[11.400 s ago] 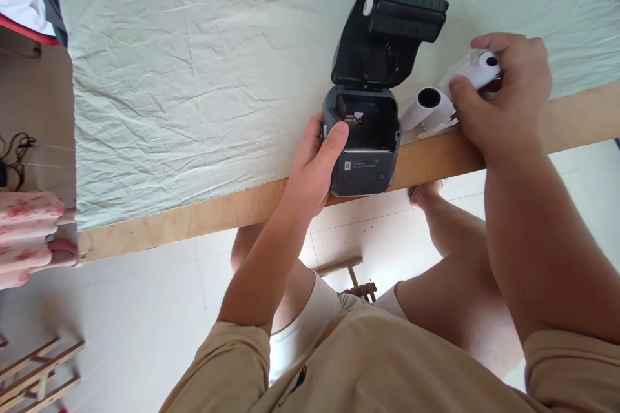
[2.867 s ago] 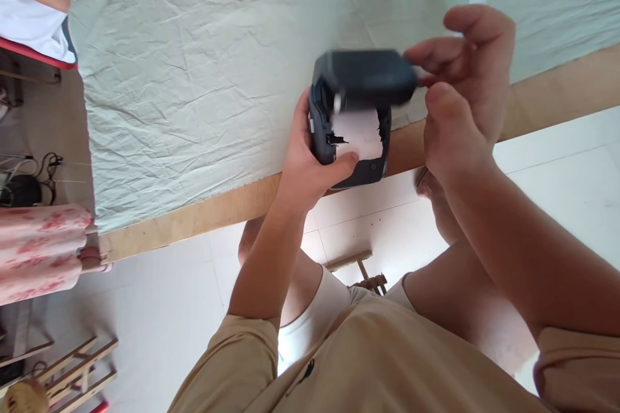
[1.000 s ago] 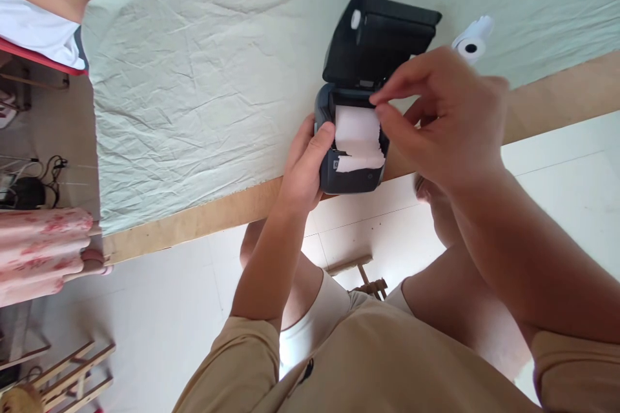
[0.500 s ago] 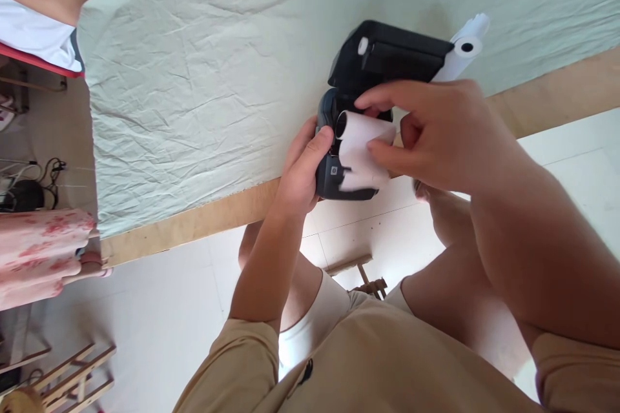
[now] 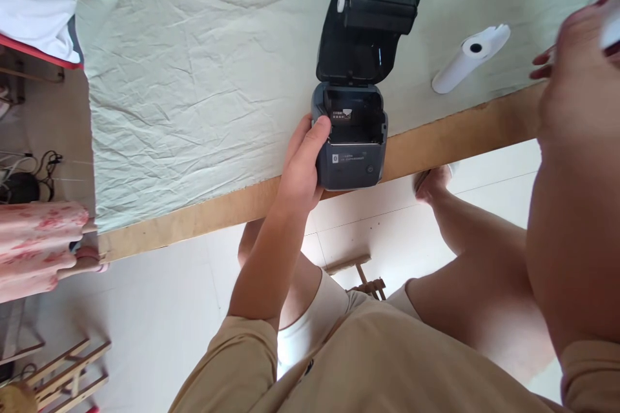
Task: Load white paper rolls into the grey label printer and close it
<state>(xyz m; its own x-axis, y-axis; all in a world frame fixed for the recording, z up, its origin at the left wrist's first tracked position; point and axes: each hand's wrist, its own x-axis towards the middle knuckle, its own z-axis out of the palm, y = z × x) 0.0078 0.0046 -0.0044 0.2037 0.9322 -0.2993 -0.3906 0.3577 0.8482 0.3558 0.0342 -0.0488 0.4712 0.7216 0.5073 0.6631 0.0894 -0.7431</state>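
Presently, at the near edge of the table (image 5: 194, 224), the printer (image 5: 352, 166) is held by the left hand (image 5: 303, 168), writing too small; well apart, something white (image 5: 612, 26) by the right hand (image 5: 576, 77).

Matt and glossy plastic, smooth paper, creased cloth, bare wood.
Printer body (image 5: 351, 166), in the left hand (image 5: 301, 171): smooth matt plastic. Lid (image 5: 356, 55), beyond that hand: black plastic, glossy inside. Paper roll (image 5: 453, 70), right of that hand: smooth matt paper, ragged at the loose end. Cloth (image 5: 194, 90), left of that hand: matt fabric, creased. Table edge (image 5: 227, 210), behind that hand: smooth wood.
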